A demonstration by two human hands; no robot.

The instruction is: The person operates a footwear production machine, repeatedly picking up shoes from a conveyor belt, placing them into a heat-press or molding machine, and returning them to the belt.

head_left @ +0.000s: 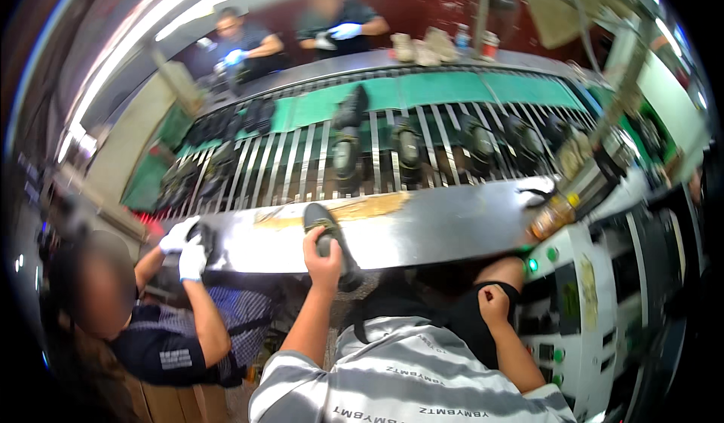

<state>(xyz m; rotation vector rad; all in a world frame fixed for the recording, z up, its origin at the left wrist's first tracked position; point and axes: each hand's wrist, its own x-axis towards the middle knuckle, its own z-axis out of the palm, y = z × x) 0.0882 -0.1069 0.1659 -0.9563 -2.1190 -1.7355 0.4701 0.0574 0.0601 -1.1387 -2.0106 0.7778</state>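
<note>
My left hand [323, 261] is closed around a dark shoe [337, 236], thumb and fingers gripping its upper near the opening. The shoe's toe points away from me, over the metal ledge [437, 227], and its heel hangs past the near edge. My right hand [494, 304] is curled into a fist by my right knee, away from the ledge, with nothing visible in it.
Beyond the ledge, a slatted conveyor [302, 163] carries several dark shoes and a green strip [445, 89]. At left, a co-worker's gloved hands [188, 248] handle a dark shoe. A bottle [554, 215] and control box [577, 302] stand right. Two people work opposite.
</note>
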